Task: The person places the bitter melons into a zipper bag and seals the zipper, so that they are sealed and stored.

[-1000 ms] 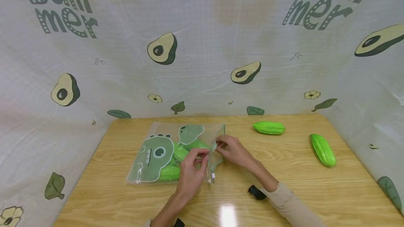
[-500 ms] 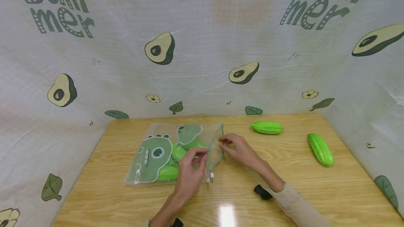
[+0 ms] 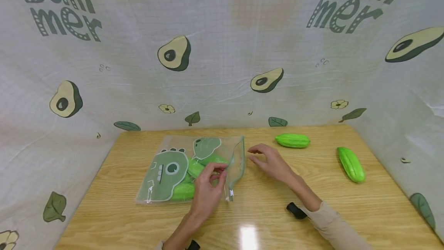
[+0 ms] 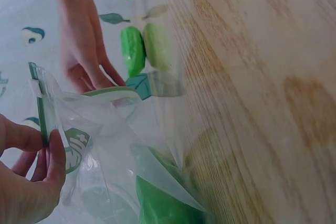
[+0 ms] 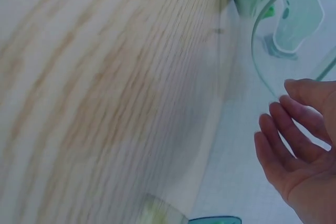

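Observation:
A clear zip bag (image 3: 163, 182) printed with a green cartoon monster lies on the table, its mouth gaping toward the right. Several green ridged vegetables, like small bitter melons (image 3: 184, 191), show through its plastic. My left hand (image 3: 208, 190) pinches the near lip of the bag's mouth between thumb and fingers; the left wrist view shows this lip (image 4: 38, 98) held raised. Just right of the mouth, my right hand (image 3: 272, 163) is off the bag, fingers loosely bent and holding nothing. A small slider (image 3: 231, 193) sits at the near end of the zip.
Two more green vegetables lie on the wooden table (image 3: 263, 219): one (image 3: 292, 140) at the back, another (image 3: 351, 164) at the right. A printed cloth (image 3: 222, 49) hangs behind the table and along both sides.
My right hand has let go of the bag's far lip and drawn back to the right. The mouth now stands wider, while my left hand keeps its pinch.

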{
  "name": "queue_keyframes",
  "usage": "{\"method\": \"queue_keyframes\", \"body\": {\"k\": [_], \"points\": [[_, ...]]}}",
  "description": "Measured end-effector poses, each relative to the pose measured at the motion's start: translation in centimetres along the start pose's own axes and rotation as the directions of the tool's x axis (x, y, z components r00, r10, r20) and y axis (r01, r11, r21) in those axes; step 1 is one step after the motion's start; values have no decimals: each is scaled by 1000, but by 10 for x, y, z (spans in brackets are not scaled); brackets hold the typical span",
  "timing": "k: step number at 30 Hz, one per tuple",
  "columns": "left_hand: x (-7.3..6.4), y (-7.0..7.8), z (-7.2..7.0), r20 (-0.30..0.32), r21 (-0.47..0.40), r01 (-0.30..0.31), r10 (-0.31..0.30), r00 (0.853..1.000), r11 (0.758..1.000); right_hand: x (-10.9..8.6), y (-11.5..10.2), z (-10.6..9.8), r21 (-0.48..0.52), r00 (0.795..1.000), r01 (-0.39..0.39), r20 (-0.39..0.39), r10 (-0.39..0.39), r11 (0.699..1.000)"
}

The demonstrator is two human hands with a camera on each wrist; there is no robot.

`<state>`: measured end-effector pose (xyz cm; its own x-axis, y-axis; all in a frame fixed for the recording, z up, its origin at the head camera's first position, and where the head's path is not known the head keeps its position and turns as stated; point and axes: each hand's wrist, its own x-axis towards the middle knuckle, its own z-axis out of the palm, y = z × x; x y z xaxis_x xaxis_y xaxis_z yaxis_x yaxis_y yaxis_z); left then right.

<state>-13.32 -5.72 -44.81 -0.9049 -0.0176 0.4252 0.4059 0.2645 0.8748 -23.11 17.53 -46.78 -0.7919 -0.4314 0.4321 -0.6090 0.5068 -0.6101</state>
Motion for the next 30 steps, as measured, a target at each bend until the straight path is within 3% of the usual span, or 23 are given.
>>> {"method": "queue_keyframes", "body": {"k": [12, 30], "points": [[0, 2, -3, 3, 0, 8, -8, 1000, 1000, -7, 13, -16, -64, 998, -52, -34, 49, 997], [0, 0, -3, 12, -11, 8, -8, 1000, 1000, -11, 29, -31, -116, 994, -59, -102, 47, 992]]}}
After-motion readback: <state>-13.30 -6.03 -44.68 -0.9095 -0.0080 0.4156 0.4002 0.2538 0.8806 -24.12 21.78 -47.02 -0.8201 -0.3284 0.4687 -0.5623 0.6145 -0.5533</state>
